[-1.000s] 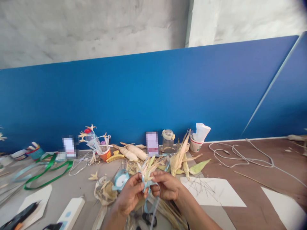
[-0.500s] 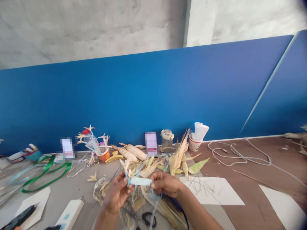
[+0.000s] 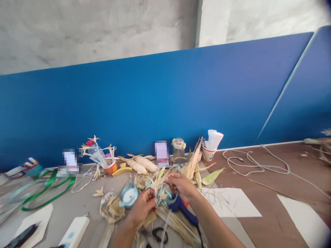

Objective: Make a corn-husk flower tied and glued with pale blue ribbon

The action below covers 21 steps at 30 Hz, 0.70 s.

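My left hand [image 3: 143,206] is closed, its fingertips pinching pale blue ribbon [image 3: 162,189] at the near side of a small bunch of corn husk. Farther right and a little higher, my right hand [image 3: 182,186] also pinches the ribbon, thumb and finger together. Between the hands stand pale corn husk pieces [image 3: 157,182], partly covered by fingers. Left of my left hand lies a ribbon spool [image 3: 129,195] with a white centre. A dark blue glue gun [image 3: 184,210] rests below my right hand, partly behind the forearm.
Black-handled scissors [image 3: 159,235] lie near the front among husk scraps. Behind are a phone [image 3: 161,153], a clear jar [image 3: 178,150] and a paper cup [image 3: 209,153]. Thin wires lie on white paper [image 3: 232,203] at right. A power strip [image 3: 74,232] and green ribbon [image 3: 49,196] are left.
The wide pale band stretched between my hands no longer shows there. My right hand has moved up and right, my left slightly right and down. The spool and glue gun are now plainly visible.
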### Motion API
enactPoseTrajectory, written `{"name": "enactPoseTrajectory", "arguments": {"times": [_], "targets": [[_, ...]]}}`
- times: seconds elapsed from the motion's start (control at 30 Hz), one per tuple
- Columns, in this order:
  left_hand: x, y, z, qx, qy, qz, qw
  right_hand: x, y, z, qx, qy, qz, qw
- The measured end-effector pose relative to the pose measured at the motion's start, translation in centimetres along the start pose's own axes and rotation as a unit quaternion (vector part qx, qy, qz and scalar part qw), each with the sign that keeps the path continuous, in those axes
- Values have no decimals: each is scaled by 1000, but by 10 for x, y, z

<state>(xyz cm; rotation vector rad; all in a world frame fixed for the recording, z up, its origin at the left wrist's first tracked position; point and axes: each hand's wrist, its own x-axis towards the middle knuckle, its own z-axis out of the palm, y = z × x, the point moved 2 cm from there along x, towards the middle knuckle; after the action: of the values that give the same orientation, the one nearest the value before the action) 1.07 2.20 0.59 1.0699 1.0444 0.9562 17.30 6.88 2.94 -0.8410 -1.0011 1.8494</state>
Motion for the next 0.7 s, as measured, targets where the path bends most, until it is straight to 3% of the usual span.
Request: {"name": "enactPoseTrajectory", "arguments": {"times": [0.07, 0.17, 0.27, 0.43, 0.7], "targets": [[2, -3, 1, 9, -4, 2, 1000, -4, -5, 4, -60, 27, -42, 997], [3, -5, 2, -8, -14, 5, 1000, -15, -15, 16, -161, 16, -106, 981], [3, -4, 1, -53, 10, 4, 999, -33, -27, 31, -289, -4, -173, 941], [1, 3, -5, -156, 61, 0, 986, -63, -40, 54, -474, -22, -270, 838], [-3, 12, -15, -313, 63, 4, 948, -82, -37, 62, -673, -117, -315, 659]]}}
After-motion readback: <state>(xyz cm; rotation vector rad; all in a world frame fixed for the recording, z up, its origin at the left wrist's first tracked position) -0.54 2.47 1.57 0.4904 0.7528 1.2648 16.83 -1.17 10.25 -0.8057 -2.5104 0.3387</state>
